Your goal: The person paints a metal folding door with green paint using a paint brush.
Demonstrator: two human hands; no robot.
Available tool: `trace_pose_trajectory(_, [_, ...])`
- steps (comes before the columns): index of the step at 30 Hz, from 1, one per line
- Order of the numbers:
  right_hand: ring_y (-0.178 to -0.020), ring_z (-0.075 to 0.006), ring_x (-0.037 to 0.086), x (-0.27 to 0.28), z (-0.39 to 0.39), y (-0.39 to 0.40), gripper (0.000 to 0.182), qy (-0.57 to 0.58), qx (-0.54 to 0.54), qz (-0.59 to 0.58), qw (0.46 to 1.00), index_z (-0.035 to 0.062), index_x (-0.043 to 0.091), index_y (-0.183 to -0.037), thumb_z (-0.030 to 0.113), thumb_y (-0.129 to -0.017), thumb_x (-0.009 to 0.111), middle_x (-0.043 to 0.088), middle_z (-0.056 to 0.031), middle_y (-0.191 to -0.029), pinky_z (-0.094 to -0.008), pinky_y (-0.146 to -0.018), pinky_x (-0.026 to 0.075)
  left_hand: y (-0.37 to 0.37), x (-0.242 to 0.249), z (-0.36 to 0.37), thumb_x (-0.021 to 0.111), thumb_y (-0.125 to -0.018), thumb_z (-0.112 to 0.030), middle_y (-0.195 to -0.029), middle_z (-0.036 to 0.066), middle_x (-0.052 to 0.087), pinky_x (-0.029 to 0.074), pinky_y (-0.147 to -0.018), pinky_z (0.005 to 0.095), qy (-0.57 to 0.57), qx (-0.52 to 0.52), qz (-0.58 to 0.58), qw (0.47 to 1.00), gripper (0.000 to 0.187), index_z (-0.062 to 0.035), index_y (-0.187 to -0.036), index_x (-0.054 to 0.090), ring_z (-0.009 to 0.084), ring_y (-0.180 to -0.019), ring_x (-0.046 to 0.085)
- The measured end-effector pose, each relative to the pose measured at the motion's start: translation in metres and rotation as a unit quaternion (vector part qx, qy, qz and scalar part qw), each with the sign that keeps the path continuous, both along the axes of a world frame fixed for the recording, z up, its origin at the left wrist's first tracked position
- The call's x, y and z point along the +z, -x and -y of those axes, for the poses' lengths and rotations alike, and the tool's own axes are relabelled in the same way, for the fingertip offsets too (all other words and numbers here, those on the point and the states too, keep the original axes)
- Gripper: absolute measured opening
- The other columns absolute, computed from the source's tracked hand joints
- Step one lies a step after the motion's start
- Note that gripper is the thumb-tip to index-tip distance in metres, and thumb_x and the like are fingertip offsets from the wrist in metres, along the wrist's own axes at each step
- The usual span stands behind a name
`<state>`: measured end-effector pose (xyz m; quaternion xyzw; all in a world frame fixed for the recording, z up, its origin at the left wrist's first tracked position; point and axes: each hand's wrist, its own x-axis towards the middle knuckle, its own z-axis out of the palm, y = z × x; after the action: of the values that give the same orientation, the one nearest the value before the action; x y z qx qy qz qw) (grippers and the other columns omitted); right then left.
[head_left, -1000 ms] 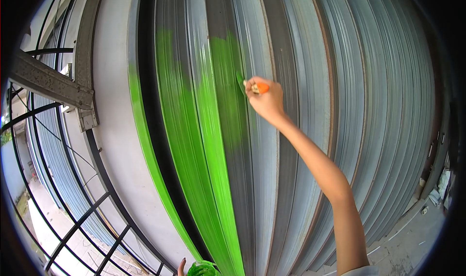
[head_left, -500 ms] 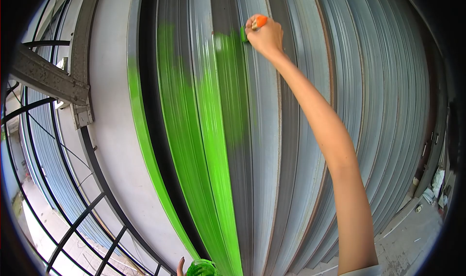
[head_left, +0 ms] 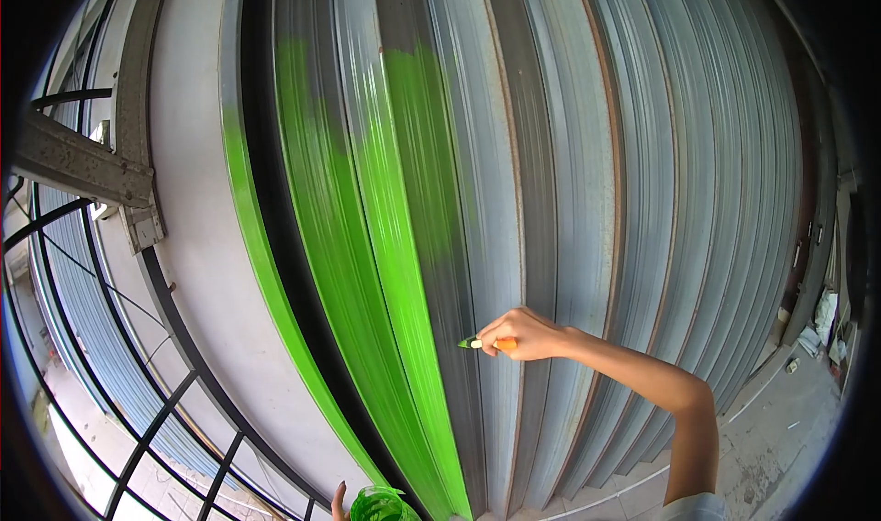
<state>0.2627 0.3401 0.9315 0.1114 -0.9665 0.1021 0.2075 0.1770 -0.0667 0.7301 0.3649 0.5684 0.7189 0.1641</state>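
Right hand (head_left: 525,332), fingers clamped on orange-handled brush (head_left: 484,343), bristle tip against ribbed metal shutter (head_left: 569,182) low down, beside wet green band (head_left: 385,237). Best kept flat along rib, strokes following groove. Left hand (head_left: 340,503) at bottom edge, fingers around green paint pot (head_left: 381,505). Black grille (head_left: 156,420) to left, concrete floor (head_left: 780,438) at right.

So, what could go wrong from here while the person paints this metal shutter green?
1. The right hand holds the brush with its wet tip at the grey strip; paint could drip down the shutter.
2. The left hand holds the paint cup at the very bottom edge of view, hardly watched; it might tilt and spill.
3. The green looks thin in places, so coverage may end up patchy.
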Motion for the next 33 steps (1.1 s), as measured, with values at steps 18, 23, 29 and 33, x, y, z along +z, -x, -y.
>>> trace_pose_trajectory(18, [-0.108, -0.0265, 0.064, 0.016, -0.007, 0.028, 0.01, 0.008, 0.118, -0.322, 0.939, 0.0034, 0.063, -0.07, -0.005, -0.076, 0.062, 0.07, -0.0133, -0.104, -0.0286, -0.09, 0.056, -0.041, 0.014, 0.013, 0.094, -0.049, -0.014, -0.126, 0.02, 0.052, 0.052, -0.095, 0.0421, 0.089, 0.032, -0.043, 0.995, 0.13, -0.0062, -0.149, 0.011, 0.0296, -0.113, 0.057])
trace_pose_trajectory(23, [-0.085, -0.0199, 0.07, -0.147, -0.008, 0.005, 0.014, 0.013, 0.132, -0.066, 0.989, 0.0098, 0.059, -0.069, 0.004, -0.081, 0.063, 0.07, -0.0056, -0.105, -0.0284, -0.063, 0.057, -0.048, -0.004, 0.022, 0.095, -0.049, -0.015, -0.126, 0.019, 0.052, 0.052, -0.095, 0.0423, 0.078, 0.073, -0.087, 0.99, 0.128, -0.0068, -0.148, 0.015, 0.0293, -0.113, 0.057])
trace_pose_trajectory(29, [-0.083, -0.0199, 0.071, -0.074, 0.025, -0.063, 0.019, 0.195, 0.181, -0.114, 0.957, 0.0067, 0.069, -0.084, -0.008, -0.072, 0.07, 0.071, -0.0086, -0.104, -0.0258, -0.067, 0.058, -0.093, 0.029, -0.009, 0.095, -0.048, -0.021, -0.115, 0.021, 0.061, 0.047, -0.099, 0.0447, 0.133, 0.134, -0.123, 0.974, 0.132, -0.0008, -0.146, 0.01, 0.0316, -0.11, 0.061])
trace_pose_trajectory(33, [-0.083, -0.0187, 0.072, -0.028, 0.064, -0.101, 0.019, 0.254, 0.256, -0.074, 0.93, 0.0057, 0.068, -0.095, 0.0, -0.077, 0.073, 0.072, -0.0082, -0.099, -0.0239, -0.069, 0.059, -0.101, 0.047, -0.027, 0.093, -0.055, -0.029, -0.122, 0.022, 0.06, 0.047, -0.098, 0.0419, 0.177, 0.19, -0.229, 0.938, 0.127, -0.0025, -0.147, 0.009, 0.0323, -0.109, 0.062])
